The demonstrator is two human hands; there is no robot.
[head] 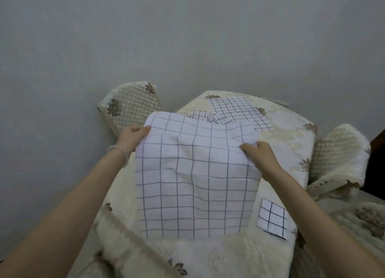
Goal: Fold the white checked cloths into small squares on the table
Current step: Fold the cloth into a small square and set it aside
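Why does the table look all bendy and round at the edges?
In the head view, the wide lens curves the table and stretches both arms; light is soft and dim, no glare; the big cloth, held by left hand and right hand, looks sharp.

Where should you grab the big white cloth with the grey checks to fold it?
Grip the big white checked cloth at its two far corners, one from each side, as the left hand and right hand do now. Its near edge lies flat on the cream tablecloth, so those lifted corners can probably be brought toward you onto the near edge.
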